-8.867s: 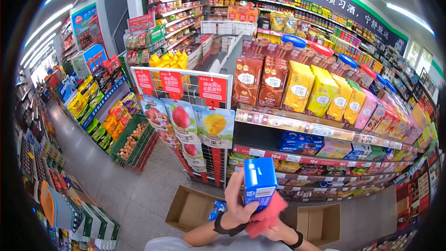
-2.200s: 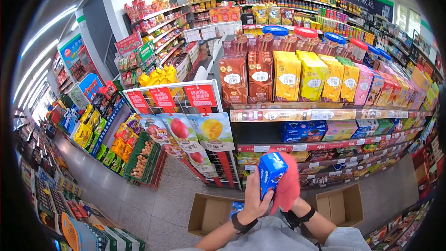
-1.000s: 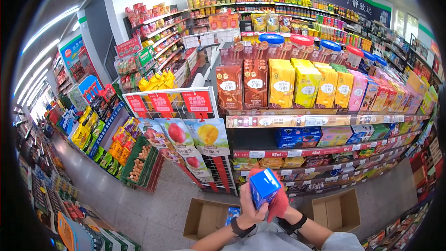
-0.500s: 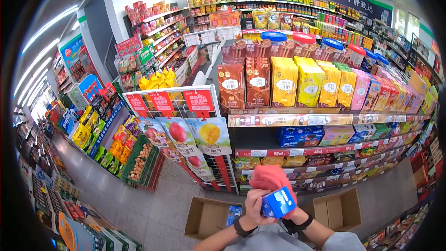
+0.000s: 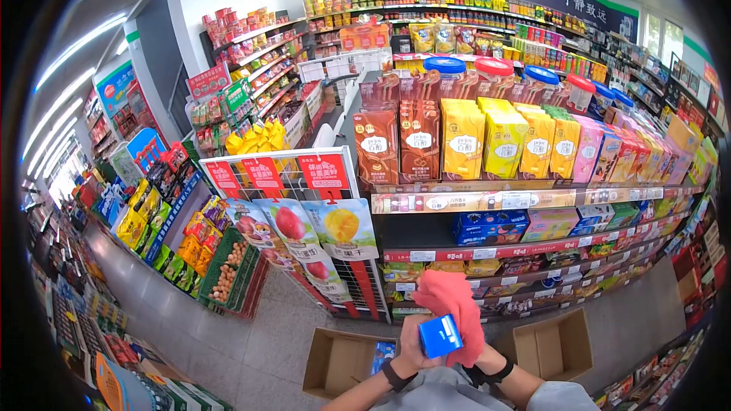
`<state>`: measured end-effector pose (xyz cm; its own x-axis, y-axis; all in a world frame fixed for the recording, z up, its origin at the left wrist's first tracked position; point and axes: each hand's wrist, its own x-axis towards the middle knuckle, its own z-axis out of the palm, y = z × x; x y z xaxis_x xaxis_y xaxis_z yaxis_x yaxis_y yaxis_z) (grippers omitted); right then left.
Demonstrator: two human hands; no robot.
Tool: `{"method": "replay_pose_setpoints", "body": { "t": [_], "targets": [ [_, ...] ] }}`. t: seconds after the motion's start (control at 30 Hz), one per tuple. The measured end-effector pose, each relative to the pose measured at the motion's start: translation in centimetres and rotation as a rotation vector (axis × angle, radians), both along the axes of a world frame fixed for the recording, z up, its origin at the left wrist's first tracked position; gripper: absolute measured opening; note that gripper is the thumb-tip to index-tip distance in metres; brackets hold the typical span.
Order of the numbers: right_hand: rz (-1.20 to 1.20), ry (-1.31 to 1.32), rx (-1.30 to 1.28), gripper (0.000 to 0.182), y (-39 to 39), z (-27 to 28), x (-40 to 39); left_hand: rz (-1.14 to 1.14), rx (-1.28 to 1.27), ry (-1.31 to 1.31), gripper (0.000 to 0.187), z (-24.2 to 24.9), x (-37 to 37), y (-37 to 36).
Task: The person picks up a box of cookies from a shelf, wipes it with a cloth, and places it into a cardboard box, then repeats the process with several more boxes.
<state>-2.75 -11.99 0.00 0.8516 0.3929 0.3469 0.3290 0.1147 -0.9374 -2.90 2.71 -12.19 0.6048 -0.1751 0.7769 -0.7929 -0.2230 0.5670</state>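
Close to my body, my left hand (image 5: 410,340) is wrapped round a small blue box (image 5: 441,336), whose one face points up at me. A crumpled red cloth (image 5: 454,306) lies against the box's far and right side. My right hand (image 5: 487,355) is inside or behind this cloth, so its fingers are mostly hidden. Dark bands circle both wrists. Below my left hand stands an open cardboard box (image 5: 335,358) with a blue package (image 5: 383,355) in it.
A second open cardboard box (image 5: 552,344) is on the floor at right. Ahead runs a shelf unit (image 5: 472,200) stacked with snack boxes. A wire rack (image 5: 358,266) with hanging bags stands left of it. Green egg crates (image 5: 236,270) sit further left.
The blue box has shifted slightly left and turned, and its bright glare has faded. The cloth now shows more along its right side. The view has moved slightly.
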Motion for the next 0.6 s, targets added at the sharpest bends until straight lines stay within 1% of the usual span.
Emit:
{"method": "replay_pose_setpoints", "body": {
  "t": [0.03, 0.07, 0.1, 0.13, 0.17, 0.2, 0.23, 0.3, 0.33, 0.4, 0.47, 0.53, 0.57, 0.6],
  "targets": [
    [-0.037, -0.055, -0.006, 0.077, 0.5, 0.3, 0.3, 0.009, -0.02, -0.039, 0.108, 0.0, 0.1, -0.2],
    [-0.13, -0.2, 0.001, 0.072, 1.1, 1.5, 0.0, 0.018, -0.039, -0.077, 0.107, 0.5, 0.2, -0.3],
    [-0.088, -0.132, 0.002, 0.071, 0.8, 0.3, 0.1, 0.029, -0.058, -0.116, 0.106, 0.9, 0.3, -0.5],
    [-0.046, -0.063, 0.002, 0.07, 0.6, -2.3, 0.0, 0.001, -0.071, -0.14, 0.104, -0.4, 0.6, -0.4],
    [-0.003, 0.005, 0.004, 0.069, 0.4, -3.9, -0.3, 0.019, -0.077, -0.179, 0.099, 1.5, 0.4, -0.4],
    [0.005, 0.008, 0.054, 0.067, 0.5, -3.6, -0.9, 0.038, -0.084, -0.218, 0.094, 3.4, 0.3, -0.4],
    [0.011, 0.039, 0.06, 0.067, 0.4, -4.8, -1.0, 0.058, -0.09, -0.256, 0.089, 5.3, 0.1, -0.4],
    [0.027, 0.09, 0.081, 0.066, 0.2, -6.5, -0.9, 0.038, -0.103, -0.297, 0.072, 5.8, 0.0, -0.4],
    [0.038, 0.108, 0.096, 0.064, 0.0, -7.1, -0.8, 0.065, -0.073, -0.173, 0.079, 5.2, -0.3, -0.3],
    [0.072, 0.174, 0.127, 0.062, -0.5, -8.3, -0.7, 0.079, -0.045, -0.223, 0.082, 4.4, -0.1, -0.3],
    [0.076, 0.163, 0.094, 0.06, -0.9, -8.5, -0.9, 0.079, -0.023, -0.241, 0.089, 3.9, -0.2, -0.3],
    [0.037, 0.043, -0.005, 0.059, -0.4, -2.9, -1.3, 0.071, -0.011, -0.233, 0.099, 3.9, -0.5, -0.4],
    [0.019, 0.041, -0.012, 0.06, -0.2, -1.5, -1.4, 0.067, -0.006, -0.231, 0.104, 4.0, -0.6, -0.4],
    [0.002, 0.04, -0.018, 0.06, 0.0, -0.4, -1.5, 0.063, -0.004, -0.236, 0.104, 4.1, -0.5, -0.3]
  ]
}}
